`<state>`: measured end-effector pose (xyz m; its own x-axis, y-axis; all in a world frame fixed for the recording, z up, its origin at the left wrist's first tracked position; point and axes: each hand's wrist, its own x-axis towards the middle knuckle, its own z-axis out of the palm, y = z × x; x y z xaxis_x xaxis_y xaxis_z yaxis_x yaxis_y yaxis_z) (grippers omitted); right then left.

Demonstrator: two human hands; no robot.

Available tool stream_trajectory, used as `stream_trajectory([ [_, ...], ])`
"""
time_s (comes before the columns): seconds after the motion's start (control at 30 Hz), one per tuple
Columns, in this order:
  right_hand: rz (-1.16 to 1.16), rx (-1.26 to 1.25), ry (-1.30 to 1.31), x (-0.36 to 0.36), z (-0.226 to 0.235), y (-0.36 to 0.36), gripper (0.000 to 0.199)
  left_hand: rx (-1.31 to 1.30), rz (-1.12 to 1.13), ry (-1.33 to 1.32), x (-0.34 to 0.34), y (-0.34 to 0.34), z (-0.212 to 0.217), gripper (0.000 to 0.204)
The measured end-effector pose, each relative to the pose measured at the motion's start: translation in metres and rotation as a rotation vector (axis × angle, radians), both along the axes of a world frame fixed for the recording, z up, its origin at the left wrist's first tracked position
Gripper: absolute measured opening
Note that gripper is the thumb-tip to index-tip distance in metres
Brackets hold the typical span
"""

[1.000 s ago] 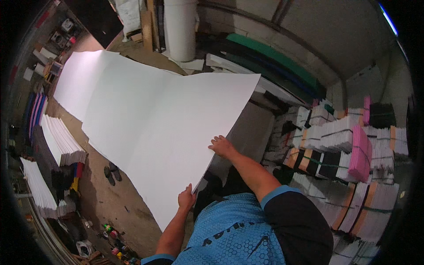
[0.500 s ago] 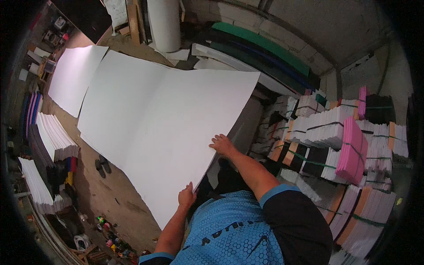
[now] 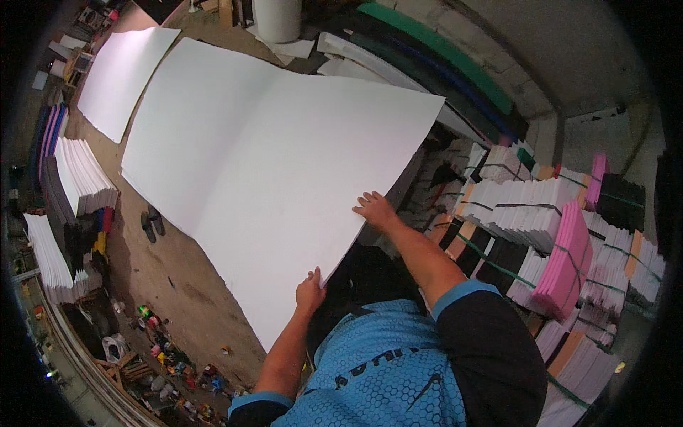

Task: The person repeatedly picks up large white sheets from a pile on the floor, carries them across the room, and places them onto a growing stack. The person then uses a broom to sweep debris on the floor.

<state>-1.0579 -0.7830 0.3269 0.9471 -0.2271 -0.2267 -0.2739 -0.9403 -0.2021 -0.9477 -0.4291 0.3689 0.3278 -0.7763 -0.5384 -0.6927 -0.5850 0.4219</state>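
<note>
A large white foam sheet (image 3: 284,164) stretches away from my body, with a soft bend across its middle. At its near edge, my left hand (image 3: 310,293) is closed on the border, thumb upward and the other fingers partly hidden. Farther along the same edge, to the right, my right hand (image 3: 377,212) grips it with several fingers on the upper face; its thumb is out of sight. Beyond the far left end lies a second white sheet (image 3: 119,82).
Strapped stacks of white foam pieces (image 3: 519,206) and a pink bundle (image 3: 565,260) stand at right. On the left are white sheet stacks (image 3: 85,174), dark slippers (image 3: 152,224) and scattered small items (image 3: 167,349). A white roll (image 3: 277,21) stands at the back.
The view has shifted, and both hands with the held sheet edge sit a little farther right and higher in the picture. Both hands keep their hold on the sheet.
</note>
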Motion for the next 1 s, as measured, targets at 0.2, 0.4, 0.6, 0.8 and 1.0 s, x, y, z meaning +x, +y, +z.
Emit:
stream_trajectory([
  [0.2, 0.005, -0.022, -0.029, -0.022, -0.002, 0.005, 0.029, 0.113, -0.042, 0.074, -0.024, -0.005, -0.007, 0.089],
  [0.4, 0.03, -0.055, 0.015, -0.046, -0.022, -0.002, 0.034, 0.169, -0.063, 0.155, -0.037, -0.025, -0.019, 0.091],
  [0.6, 0.005, 0.057, 0.215, -0.059, -0.05, 0.002, 0.037, 0.146, -0.051, 0.122, -0.073, -0.011, -0.075, 0.09],
  [0.8, 0.008, 0.009, 0.16, -0.086, -0.088, 0.005, 0.038, 0.226, -0.093, 0.256, -0.081, -0.035, -0.087, 0.075],
  [1.0, -0.047, 0.029, 0.572, -0.111, -0.108, 0.02, 0.037, 0.079, 0.005, 0.217, -0.085, -0.065, -0.09, 0.057],
])
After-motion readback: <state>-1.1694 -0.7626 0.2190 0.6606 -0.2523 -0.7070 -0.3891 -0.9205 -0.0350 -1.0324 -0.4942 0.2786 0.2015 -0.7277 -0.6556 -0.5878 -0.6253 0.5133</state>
